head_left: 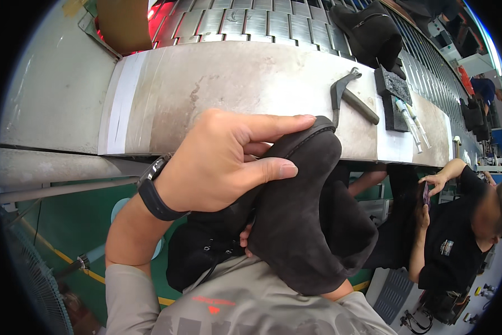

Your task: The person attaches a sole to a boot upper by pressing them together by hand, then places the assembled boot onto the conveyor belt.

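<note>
A dark grey suede ankle boot is held over my lap at the bench's near edge, its toe pointing up and away and its open shaft toward the lower right. My left hand, with a black watch on the wrist, is closed on the front of the boot. Its index finger lies along the stitched edge near the toe and its thumb presses the upper. My right hand is mostly hidden behind the boot; only fingertips show, curled round the heel side, with a bit of forearm below the shaft.
On the pale bench lie a dark hooked tool with a handle, black foam blocks and white pen-like tubes. Beyond runs a metal slat conveyor carrying another grey boot. A person at right holds a phone.
</note>
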The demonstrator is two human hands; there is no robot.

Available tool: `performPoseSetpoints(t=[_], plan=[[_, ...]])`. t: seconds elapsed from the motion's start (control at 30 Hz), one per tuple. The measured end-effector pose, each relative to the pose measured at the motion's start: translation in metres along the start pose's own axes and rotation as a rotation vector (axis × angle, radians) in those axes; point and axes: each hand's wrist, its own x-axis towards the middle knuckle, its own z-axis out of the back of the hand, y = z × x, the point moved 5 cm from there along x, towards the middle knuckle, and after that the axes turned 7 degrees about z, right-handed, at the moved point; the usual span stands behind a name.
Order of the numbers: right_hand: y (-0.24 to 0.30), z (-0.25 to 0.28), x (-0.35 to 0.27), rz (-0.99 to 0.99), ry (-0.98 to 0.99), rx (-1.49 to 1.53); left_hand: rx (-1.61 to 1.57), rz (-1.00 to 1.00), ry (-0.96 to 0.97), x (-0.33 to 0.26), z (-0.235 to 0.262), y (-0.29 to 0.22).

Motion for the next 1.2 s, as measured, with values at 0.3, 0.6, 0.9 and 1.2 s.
performPoseSetpoints(t=[0.3, 0.6, 0.9, 1.2], plan=[[-0.009, 0.023, -0.014, -0.139, -0.199, -0.135, 0.45, -0.204, -0.131, -0.009, -0.008, -0.01], [-0.007, 0.035, -0.019, -0.072, -0.448, -0.313, 0.285, -0.169, -0.103, -0.007, -0.017, 0.002], [0.007, 0.04, -0.013, 0.12, -0.365, -0.307, 0.044, 0.003, -0.141, -0.018, -0.023, 0.036], [0.007, 0.053, -0.008, 0.142, -0.324, -0.351, -0.092, 0.009, -0.147, -0.021, -0.028, 0.046]])
